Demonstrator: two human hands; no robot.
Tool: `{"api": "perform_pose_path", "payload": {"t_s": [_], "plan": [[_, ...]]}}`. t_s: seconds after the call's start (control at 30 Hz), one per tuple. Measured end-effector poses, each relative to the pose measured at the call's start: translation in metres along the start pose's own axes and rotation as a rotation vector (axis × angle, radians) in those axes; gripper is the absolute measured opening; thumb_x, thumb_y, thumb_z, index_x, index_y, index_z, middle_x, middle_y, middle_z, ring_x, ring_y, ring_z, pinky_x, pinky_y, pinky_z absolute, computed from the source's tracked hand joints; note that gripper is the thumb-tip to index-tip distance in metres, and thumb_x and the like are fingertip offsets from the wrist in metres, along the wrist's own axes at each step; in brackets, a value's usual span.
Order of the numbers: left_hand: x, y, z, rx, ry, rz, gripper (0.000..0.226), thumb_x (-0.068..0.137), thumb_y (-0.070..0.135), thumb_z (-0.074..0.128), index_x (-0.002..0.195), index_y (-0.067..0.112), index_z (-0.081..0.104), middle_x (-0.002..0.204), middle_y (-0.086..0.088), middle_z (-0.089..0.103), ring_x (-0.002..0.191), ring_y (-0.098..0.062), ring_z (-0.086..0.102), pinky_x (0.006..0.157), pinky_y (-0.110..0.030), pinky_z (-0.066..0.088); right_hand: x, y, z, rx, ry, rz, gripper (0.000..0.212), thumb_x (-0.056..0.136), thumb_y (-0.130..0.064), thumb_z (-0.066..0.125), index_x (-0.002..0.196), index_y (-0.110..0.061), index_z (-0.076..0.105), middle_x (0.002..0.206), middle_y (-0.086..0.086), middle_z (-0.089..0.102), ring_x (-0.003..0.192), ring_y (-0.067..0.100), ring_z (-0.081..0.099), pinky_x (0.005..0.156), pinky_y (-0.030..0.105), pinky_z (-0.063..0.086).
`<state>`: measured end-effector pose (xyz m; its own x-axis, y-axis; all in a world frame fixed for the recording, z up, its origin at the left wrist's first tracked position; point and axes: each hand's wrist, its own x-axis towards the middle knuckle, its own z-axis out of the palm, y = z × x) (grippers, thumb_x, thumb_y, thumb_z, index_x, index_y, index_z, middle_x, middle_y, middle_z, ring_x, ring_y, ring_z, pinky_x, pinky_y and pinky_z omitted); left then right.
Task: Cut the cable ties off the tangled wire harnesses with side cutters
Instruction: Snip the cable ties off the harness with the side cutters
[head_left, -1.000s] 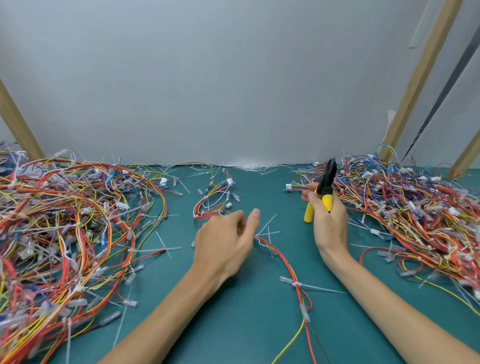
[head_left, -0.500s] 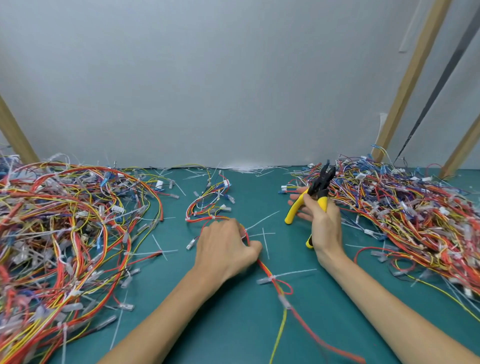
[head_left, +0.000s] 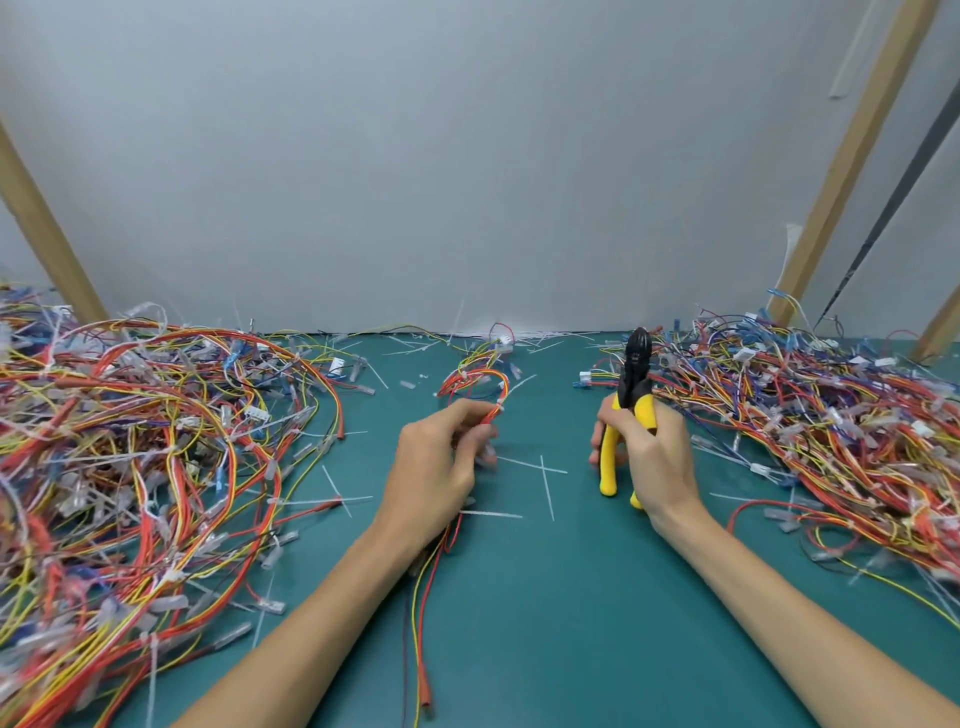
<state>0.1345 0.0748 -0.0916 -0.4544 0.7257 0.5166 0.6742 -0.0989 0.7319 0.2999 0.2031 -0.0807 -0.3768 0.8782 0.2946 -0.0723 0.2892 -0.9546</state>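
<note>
Since one second ago the left hand (head_left: 441, 467) has gone from open above the mat to clenched round a small red-and-yellow wire harness (head_left: 475, 382). It now holds that harness raised at the centre of the frame, with loose leads trailing past the wrist toward the lower edge. The side cutters (head_left: 631, 389), tilted with handles splayed half a second ago, now stand upright with the black head pointing up. Judgement: the pick-up step is complete and the next tie is presented for cutting; no cut is under way. Left hand: fingers curled, thumb and forefinger pinching the bundle just below a white cable tie (head_left: 519, 386), whose tail projects up and right from the fingertips. Right hand (head_left: 654, 462): wrapped round the yellow handles, right of centre, apart from the harness. The handles sit slightly apart; whether the blades meet cannot be told. The tool head is near the tie but not touching it. Tangled harnesses fill the left pile (head_left: 156, 441) and the right pile (head_left: 805, 415). White tie offcuts (head_left: 545, 483) lie on the teal mat (head_left: 519, 623) between the hands.
</note>
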Motion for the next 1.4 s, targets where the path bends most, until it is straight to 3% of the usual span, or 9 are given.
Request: {"api": "perform_pose_path", "payload": {"t_s": [0.1, 0.23, 0.33, 0.47, 0.63, 0.77, 0.93, 1.27, 1.4], "plan": [[0.003, -0.001, -0.003, -0.178, -0.034, -0.140, 0.015, 0.094, 0.004, 0.059, 0.094, 0.016, 0.068, 0.070, 0.000, 0.071, 0.058, -0.013, 0.069, 0.062, -0.013, 0.049, -0.003, -0.002, 0.002, -0.107, -0.037, -0.061, 0.013, 0.071, -0.021, 0.057, 0.079, -0.011, 0.059, 0.064, 0.007, 0.057, 0.054, 0.025, 0.058, 0.057, 0.048, 0.054], [0.005, -0.004, -0.006, -0.301, -0.099, -0.237, 0.008, 0.095, 0.009, 0.060, 0.093, 0.013, 0.067, 0.073, -0.004, 0.073, 0.059, -0.015, 0.069, 0.065, -0.014, 0.051, -0.011, -0.004, 0.009, -0.264, -0.160, -0.138, 0.024, 0.069, -0.023, 0.058, 0.092, -0.019, 0.053, 0.075, 0.009, 0.057, 0.064, 0.031, 0.052, 0.061, 0.052, 0.051], [0.005, -0.006, -0.007, -0.348, -0.101, -0.281, 0.008, 0.096, 0.014, 0.060, 0.092, 0.010, 0.066, 0.072, -0.003, 0.070, 0.056, -0.013, 0.064, 0.062, -0.015, 0.050, -0.013, -0.002, 0.011, -0.452, -0.263, -0.174, 0.029, 0.068, -0.031, 0.058, 0.092, -0.025, 0.042, 0.068, 0.001, 0.044, 0.062, 0.018, 0.043, 0.057, 0.041, 0.038], [0.007, -0.009, -0.007, -0.354, -0.094, -0.301, 0.013, 0.095, 0.021, 0.061, 0.089, 0.012, 0.066, 0.070, -0.002, 0.067, 0.052, -0.011, 0.058, 0.058, -0.018, 0.048, -0.012, 0.001, 0.013, -0.635, -0.192, -0.229, 0.030, 0.067, -0.033, 0.055, 0.091, -0.030, 0.038, 0.067, -0.009, 0.040, 0.064, 0.012, 0.043, 0.054, 0.032, 0.027], [0.010, -0.013, -0.006, -0.392, -0.078, -0.325, 0.012, 0.094, 0.020, 0.063, 0.089, 0.010, 0.067, 0.069, -0.002, 0.068, 0.052, -0.012, 0.055, 0.058, -0.020, 0.048, -0.005, 0.009, 0.014, -0.815, -0.050, -0.212, 0.034, 0.073, -0.028, 0.064, 0.102, -0.033, 0.046, 0.087, -0.014, 0.050, 0.078, 0.016, 0.047, 0.062, 0.031, 0.034], [0.011, -0.016, -0.006, -0.412, -0.058, -0.343, 0.017, 0.093, 0.019, 0.064, 0.088, 0.003, 0.065, 0.066, -0.002, 0.068, 0.050, -0.011, 0.056, 0.058, -0.019, 0.048, -0.004, 0.011, 0.013, -0.862, 0.000, -0.218, 0.036, 0.077, -0.036, 0.065, 0.109, -0.032, 0.050, 0.093, -0.014, 0.050, 0.083, 0.014, 0.046, 0.067, 0.030, 0.034], [0.011, -0.019, -0.006, -0.422, -0.023, -0.356, 0.020, 0.094, 0.016, 0.063, 0.084, -0.001, 0.061, 0.062, 0.000, 0.066, 0.048, -0.011, 0.055, 0.056, -0.019, 0.048, -0.009, 0.010, 0.016, -0.947, -0.075, -0.339, 0.039, 0.074, -0.036, 0.068, 0.111, -0.027, 0.058, 0.095, -0.010, 0.055, 0.090, 0.018, 0.049, 0.079, 0.035, 0.041], [0.008, -0.012, -0.006, -0.371, -0.079, -0.294, 0.016, 0.093, 0.012, 0.063, 0.079, 0.004, 0.061, 0.063, -0.007, 0.068, 0.050, -0.013, 0.055, 0.055, -0.018, 0.047, -0.016, 0.004, 0.020, -1.054, -0.133, -0.426, 0.048, 0.067, -0.041, 0.058, 0.113, -0.025, 0.061, 0.098, -0.009, 0.058, 0.089, 0.019, 0.052, 0.076, 0.034, 0.042], [0.006, -0.009, -0.006, -0.347, -0.117, -0.278, 0.015, 0.093, 0.010, 0.063, 0.078, 0.007, 0.062, 0.063, -0.008, 0.068, 0.050, -0.010, 0.055, 0.054, -0.017, 0.046, -0.016, 0.003, 0.020, -1.059, -0.161, -0.431, 0.047, 0.068, -0.039, 0.062, 0.113, -0.025, 0.061, 0.098, -0.009, 0.058, 0.089, 0.018, 0.051, 0.076, 0.033, 0.042]]}}
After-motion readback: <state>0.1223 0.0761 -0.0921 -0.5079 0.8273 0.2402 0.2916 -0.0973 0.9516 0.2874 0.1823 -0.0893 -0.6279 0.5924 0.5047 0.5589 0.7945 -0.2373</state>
